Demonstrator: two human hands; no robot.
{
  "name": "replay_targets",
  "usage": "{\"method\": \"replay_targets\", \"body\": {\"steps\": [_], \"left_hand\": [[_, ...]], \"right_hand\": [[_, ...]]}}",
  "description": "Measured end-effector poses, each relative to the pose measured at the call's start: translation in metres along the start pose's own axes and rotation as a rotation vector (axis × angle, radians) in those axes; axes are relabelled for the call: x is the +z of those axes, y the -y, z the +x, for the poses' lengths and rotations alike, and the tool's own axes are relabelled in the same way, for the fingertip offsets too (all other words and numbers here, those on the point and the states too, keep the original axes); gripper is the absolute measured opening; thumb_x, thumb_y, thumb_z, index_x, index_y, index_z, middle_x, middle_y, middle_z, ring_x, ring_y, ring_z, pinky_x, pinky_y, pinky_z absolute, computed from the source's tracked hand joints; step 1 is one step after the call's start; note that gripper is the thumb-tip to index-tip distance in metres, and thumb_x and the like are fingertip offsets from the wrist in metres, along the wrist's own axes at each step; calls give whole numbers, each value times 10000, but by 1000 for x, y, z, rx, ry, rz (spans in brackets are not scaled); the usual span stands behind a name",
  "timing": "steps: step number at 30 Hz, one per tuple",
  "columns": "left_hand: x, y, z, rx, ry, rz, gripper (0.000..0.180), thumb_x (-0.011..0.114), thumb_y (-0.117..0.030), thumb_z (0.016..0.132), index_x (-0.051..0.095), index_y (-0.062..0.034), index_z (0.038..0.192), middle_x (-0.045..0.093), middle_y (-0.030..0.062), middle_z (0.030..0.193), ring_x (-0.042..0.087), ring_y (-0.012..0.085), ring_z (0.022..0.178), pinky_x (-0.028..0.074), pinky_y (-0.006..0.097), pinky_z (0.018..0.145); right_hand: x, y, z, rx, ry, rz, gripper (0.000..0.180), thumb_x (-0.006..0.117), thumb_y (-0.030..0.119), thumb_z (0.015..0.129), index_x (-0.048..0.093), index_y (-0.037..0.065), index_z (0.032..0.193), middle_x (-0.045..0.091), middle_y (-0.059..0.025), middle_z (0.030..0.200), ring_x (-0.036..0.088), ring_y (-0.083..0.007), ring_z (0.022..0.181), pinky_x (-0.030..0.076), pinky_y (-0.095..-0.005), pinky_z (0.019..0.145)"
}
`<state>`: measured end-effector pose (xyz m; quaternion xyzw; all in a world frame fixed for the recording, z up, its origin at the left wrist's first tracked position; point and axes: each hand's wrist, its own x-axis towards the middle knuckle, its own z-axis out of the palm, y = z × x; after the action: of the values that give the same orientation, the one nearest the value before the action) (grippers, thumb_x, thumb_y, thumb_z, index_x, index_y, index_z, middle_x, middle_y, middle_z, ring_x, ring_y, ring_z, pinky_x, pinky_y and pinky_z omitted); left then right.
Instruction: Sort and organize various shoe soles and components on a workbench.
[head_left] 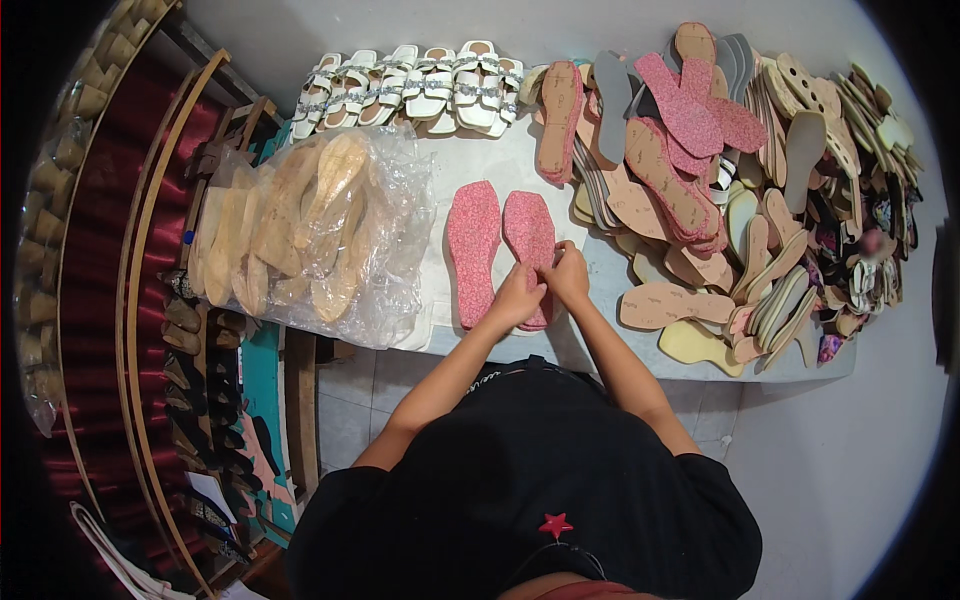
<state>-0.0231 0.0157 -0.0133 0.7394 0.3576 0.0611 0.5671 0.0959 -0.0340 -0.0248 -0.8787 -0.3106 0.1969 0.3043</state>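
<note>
Two pink speckled insoles lie side by side on the pale table (pixel 435 270). The left insole (pixel 472 245) rests flat and untouched. Over the lower half of the right insole (pixel 528 225), both of my hands come together. My left hand (pixel 520 297) has its fingers closed at the insole's middle, covering part of it. My right hand (pixel 568 275) pinches its right edge, close beside the left fingertips. The exact grip beneath the fingers is partly hidden.
A clear plastic bag (pixel 385 215) of wooden-coloured shoe soles lies on the left. White sandals (pixel 428 85) line the back. Piled insoles (pixel 680 180) and loose soles crowd the right, reaching the front edge by a yellow insole (pixel 700 345). Shelved shoes (pixel 190 400) stand left.
</note>
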Motion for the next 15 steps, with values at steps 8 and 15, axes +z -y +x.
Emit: {"method": "replay_targets", "body": {"steps": [8,15], "left_hand": [[2,-4,-3,182,23,382,477,563,-240,772,470,28,1156,203,326,1315,254,378,1241,264,382,999],[-26,-24,-2,180,-42,-89,358,570,-213,780,531,-17,1077,425,197,1207,467,266,1072,364,329,904]], "right_hand": [[-22,27,97,-243,-359,-14,444,639,252,672,507,-37,982,566,-225,886,558,-352,825,448,-399,722],[-32,68,148,82,-239,-185,423,609,250,696,476,-31,983,583,-192,914,602,-323,822,485,-428,693]]}}
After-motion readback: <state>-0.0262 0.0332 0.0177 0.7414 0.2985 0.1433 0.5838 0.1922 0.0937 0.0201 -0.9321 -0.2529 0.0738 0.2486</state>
